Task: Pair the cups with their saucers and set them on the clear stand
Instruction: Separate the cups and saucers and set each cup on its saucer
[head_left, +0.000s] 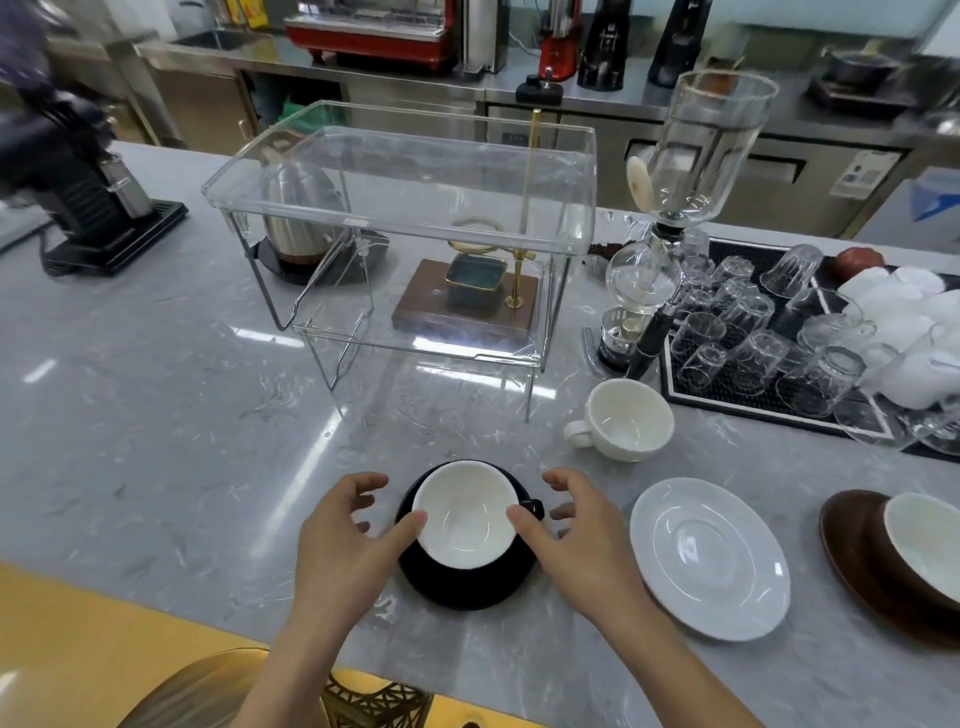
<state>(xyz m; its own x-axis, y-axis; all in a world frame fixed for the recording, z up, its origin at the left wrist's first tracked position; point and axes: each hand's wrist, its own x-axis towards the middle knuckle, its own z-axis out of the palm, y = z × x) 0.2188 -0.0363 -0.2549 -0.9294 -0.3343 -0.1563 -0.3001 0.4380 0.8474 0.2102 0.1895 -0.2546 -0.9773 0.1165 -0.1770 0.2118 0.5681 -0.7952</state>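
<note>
A black cup (462, 519) with a white inside stands on its black saucer (467, 587) on the grey counter right in front of me. My left hand (343, 545) and my right hand (576, 530) flank the pair with fingers spread, each thumb touching the cup's rim. To the right a white cup (626, 418) sits alone on the counter, with an empty white saucer (709, 558) nearer to me. A brown cup (924, 540) rests on a brown saucer (852, 551) at the right edge. The clear two-tier stand (400, 171) stands behind, nothing on either shelf.
Seen through the stand are a kettle (301, 208) and a wooden-based dripper stand (462, 306). A glass siphon brewer (649, 280) and a black mat (753, 400) with several upturned glasses stand at the right. A black grinder (78, 192) is at the far left.
</note>
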